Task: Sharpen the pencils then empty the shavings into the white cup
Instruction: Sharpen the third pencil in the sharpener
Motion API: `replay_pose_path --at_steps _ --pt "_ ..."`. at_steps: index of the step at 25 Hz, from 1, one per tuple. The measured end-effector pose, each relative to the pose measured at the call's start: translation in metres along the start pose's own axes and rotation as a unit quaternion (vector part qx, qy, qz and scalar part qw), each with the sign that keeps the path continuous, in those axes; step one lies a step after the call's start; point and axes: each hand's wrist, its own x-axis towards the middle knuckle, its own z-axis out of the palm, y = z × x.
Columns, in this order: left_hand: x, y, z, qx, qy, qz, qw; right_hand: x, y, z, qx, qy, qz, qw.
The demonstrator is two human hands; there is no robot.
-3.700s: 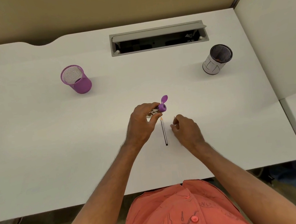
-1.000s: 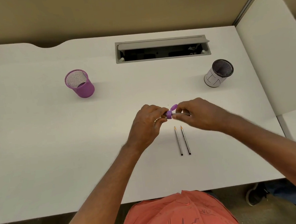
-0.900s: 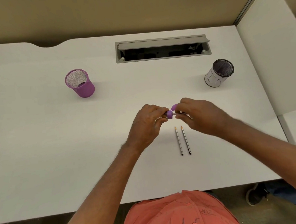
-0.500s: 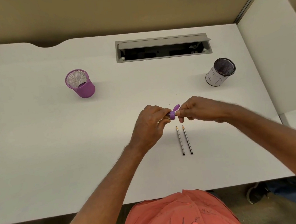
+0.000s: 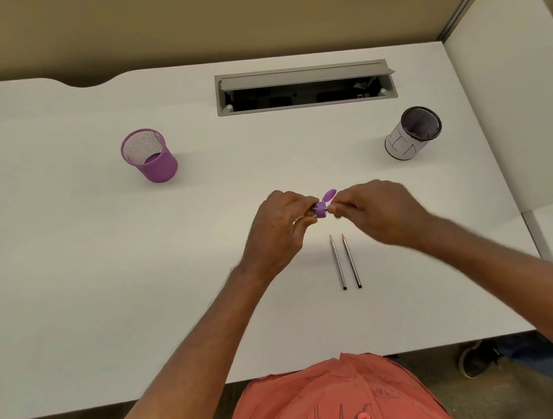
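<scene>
The purple sharpener is held above the middle of the white desk, its small lid flipped open and tilted up to the right. The left hand grips the sharpener's body with curled fingers and thumb. The right hand meets it from the right, its fingertips pinched together at the sharpener's mouth; the fingers hide whatever pencil they clamp, so only a pinching grip at the opening can be told.

Just below the hands, 2 pencils lie flat on the desk side by side, nearly parallel, close but apart, their sharpened points toward the far edge and their dark ends toward the person.

The white cup, with a dark mesh inside and black line marks on its wall, stands well apart at the far right of the desk. A purple mesh cup stands at the far left. Between them, at the back, a grey cable hatch is open. An orange shirt shows at the near edge
</scene>
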Motion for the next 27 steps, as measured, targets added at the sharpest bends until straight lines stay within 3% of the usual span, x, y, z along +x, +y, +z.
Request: replay_pose_path --at_steps 2,3,4,6,8,9,11,13,15,17,19,20,22,24,25,27 --pt "-0.001 0.003 -0.001 0.01 0.001 0.018 1.0 0.012 0.005 -0.014 0.275 -0.157 0.109 0.942" --pt "0.0 0.003 -0.002 0.013 0.004 0.022 1.0 0.017 0.006 -0.017 0.32 -0.176 0.118 0.923" --pt "0.002 0.002 -0.005 0.014 0.006 0.023 1.0 0.018 0.004 -0.018 0.312 -0.169 0.108 0.929" --pt "0.006 -0.002 -0.009 0.012 -0.001 0.021 1.0 0.013 0.002 -0.013 0.212 -0.107 0.073 0.969" --pt "0.007 -0.002 -0.01 0.007 -0.008 0.016 1.0 0.004 0.002 -0.006 0.057 -0.01 -0.025 0.998" --pt "0.006 -0.002 -0.009 0.001 -0.008 0.013 1.0 -0.001 0.004 -0.001 -0.033 0.049 -0.085 0.995" --pt "0.005 -0.001 -0.008 -0.014 -0.007 0.008 1.0 -0.009 0.007 0.007 -0.215 0.175 -0.178 0.944" --pt "0.004 0.002 -0.005 -0.014 -0.003 0.01 1.0 -0.013 0.008 0.008 -0.269 0.217 -0.191 0.919" --pt "0.003 0.003 -0.004 -0.006 0.008 0.01 1.0 -0.01 0.004 0.005 -0.194 0.16 -0.133 0.959" --pt "0.002 0.004 -0.004 0.005 0.018 0.018 1.0 0.001 0.003 -0.007 0.029 -0.009 0.003 1.0" --pt "0.001 0.005 -0.006 0.012 0.014 0.032 0.999 0.012 0.005 -0.018 0.275 -0.154 0.102 0.944" --pt "0.002 0.005 -0.007 0.014 0.01 0.034 0.999 0.015 0.006 -0.021 0.309 -0.173 0.106 0.929" --pt "0.005 0.002 -0.01 0.01 0.008 0.027 1.0 0.014 0.006 -0.017 0.237 -0.135 0.067 0.96" --pt "0.006 0.0 -0.01 0.003 0.004 0.02 1.0 0.004 0.006 -0.011 0.089 -0.028 -0.015 0.996" --pt "0.006 0.0 -0.009 -0.002 0.001 0.016 1.0 -0.002 0.007 -0.006 0.002 0.038 -0.068 0.997" --pt "0.005 0.002 -0.007 -0.016 -0.002 0.011 1.0 -0.013 0.008 0.004 -0.201 0.174 -0.157 0.951"
